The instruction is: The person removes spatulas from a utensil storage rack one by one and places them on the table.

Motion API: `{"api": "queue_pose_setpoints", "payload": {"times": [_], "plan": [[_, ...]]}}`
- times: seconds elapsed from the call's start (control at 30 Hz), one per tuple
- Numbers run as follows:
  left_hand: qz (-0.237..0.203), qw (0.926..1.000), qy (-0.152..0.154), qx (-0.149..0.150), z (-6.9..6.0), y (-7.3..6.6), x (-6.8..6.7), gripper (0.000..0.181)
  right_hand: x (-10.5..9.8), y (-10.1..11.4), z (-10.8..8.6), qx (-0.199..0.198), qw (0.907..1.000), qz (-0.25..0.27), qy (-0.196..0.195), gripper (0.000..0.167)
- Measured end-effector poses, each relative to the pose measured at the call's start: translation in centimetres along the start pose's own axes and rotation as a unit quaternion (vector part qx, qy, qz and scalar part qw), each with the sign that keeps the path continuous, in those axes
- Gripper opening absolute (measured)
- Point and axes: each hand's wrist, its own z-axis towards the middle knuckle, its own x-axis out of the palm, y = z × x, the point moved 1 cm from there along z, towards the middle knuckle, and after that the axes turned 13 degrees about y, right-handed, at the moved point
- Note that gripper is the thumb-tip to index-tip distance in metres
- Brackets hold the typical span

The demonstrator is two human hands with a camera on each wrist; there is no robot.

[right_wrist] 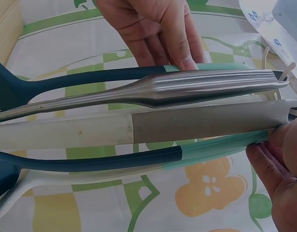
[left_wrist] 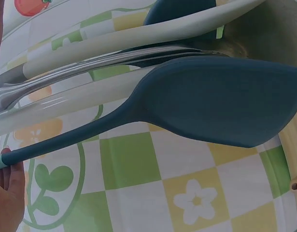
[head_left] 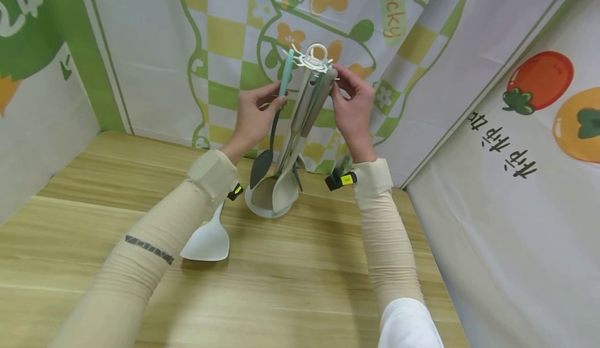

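Note:
A white utensil rack (head_left: 315,62) with hooks and a ring on top stands near the back wall, hung with several utensils. My left hand (head_left: 253,113) pinches the mint handle of a dark blue spatula (left_wrist: 220,101) at the rack's left side. On the other side, my right hand (right_wrist: 283,169) pinches the upper end of another mint-handled dark blue utensil (right_wrist: 105,162), whose head is partly cut off. Between the hands hang a metal-handled utensil (right_wrist: 196,88) and a cream utensil with a grey-brown handle (right_wrist: 187,123). A cream ladle (head_left: 285,191) hangs low in front.
A white spatula (head_left: 208,241) lies on the wooden table (head_left: 290,285), left of the rack's round white base (head_left: 267,213). Patterned cloth (head_left: 225,40) covers the back wall close behind the rack, and a printed side wall (head_left: 506,207) stands at right.

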Motion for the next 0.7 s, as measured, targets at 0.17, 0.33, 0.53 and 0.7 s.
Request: {"api": "queue_pose_setpoints", "payload": {"times": [0.17, 0.33, 0.53, 0.7], "plan": [[-0.002, 0.9999, -0.016, 0.003, -0.2, 0.0, -0.4, 0.035, 0.1, 0.1, 0.1, 0.006, 1.0, -0.005, -0.001, 0.025], [0.003, 0.9995, -0.024, 0.022, -0.5, -0.2, -0.5, 0.034, 0.0, -0.1, 0.0, 0.012, 0.9999, -0.012, -0.002, 0.025], [0.01, 0.9989, -0.038, 0.023, -0.8, -0.3, -0.6, 0.033, 0.0, -0.2, -0.1, 0.004, 1.0, -0.007, 0.005, 0.025], [0.012, 0.9979, -0.059, 0.02, -1.0, -0.5, -0.7, 0.033, 0.0, -0.1, -0.1, -0.006, 1.0, -0.001, 0.007, 0.026]]}}
